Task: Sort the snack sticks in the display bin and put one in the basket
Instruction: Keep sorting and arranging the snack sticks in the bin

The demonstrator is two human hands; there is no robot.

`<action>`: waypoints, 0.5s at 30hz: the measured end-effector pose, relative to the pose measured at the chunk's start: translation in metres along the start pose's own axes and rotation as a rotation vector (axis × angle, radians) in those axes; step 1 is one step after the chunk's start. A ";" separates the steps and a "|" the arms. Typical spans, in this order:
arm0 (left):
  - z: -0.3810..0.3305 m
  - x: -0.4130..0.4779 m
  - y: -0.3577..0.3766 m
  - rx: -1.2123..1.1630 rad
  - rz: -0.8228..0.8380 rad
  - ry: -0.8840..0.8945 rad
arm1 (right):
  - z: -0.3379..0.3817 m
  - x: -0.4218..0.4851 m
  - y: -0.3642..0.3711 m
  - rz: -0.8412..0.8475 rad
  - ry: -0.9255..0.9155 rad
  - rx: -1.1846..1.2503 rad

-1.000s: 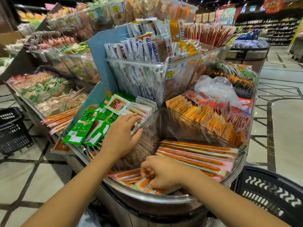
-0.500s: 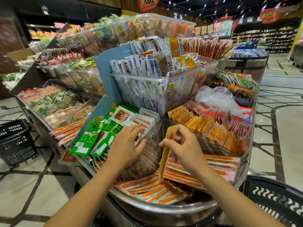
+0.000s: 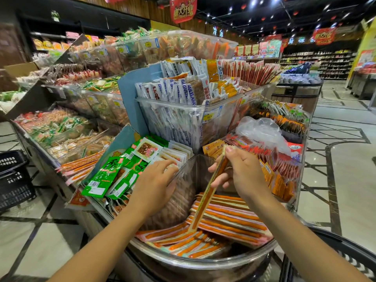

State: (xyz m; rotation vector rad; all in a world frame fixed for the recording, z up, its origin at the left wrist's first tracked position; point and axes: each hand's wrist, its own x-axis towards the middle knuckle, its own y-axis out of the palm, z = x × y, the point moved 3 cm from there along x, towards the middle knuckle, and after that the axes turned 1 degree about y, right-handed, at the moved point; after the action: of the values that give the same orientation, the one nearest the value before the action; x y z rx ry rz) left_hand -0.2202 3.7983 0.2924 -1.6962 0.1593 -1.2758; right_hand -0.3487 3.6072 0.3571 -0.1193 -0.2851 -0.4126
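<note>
Head view: the display bin (image 3: 203, 259) holds flat-stacked snack sticks (image 3: 230, 218), with the basket (image 3: 345, 253) just beside it, lower right. The left hand (image 3: 154, 186) rests loose-fingered on the clear divider (image 3: 195, 169), holding nothing. The right hand (image 3: 242, 171) pinches the held stick (image 3: 205, 198) near its top. The stick's long axis is steep and its lower end touches the pile. It is probably light, floppy and slick, so a mid-length grip suits better.

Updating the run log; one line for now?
right hand: pinches snack stick over display bin | left hand: on clear divider | basket: stick pending
</note>
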 end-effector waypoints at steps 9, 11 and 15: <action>-0.067 -0.024 0.003 -0.748 0.355 -0.213 | 0.006 0.005 -0.004 -0.067 -0.059 0.058; -0.064 -0.028 0.007 -0.853 0.383 -0.278 | 0.006 0.006 -0.004 -0.067 -0.069 0.084; -0.062 -0.030 0.007 -0.998 0.383 -0.355 | 0.001 0.002 -0.002 -0.004 -0.053 0.018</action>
State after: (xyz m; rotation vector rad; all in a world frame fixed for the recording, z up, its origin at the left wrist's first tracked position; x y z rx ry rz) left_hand -0.2795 3.7750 0.2665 -2.5197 0.9796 -0.5828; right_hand -0.3482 3.6046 0.3589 -0.1124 -0.3409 -0.4118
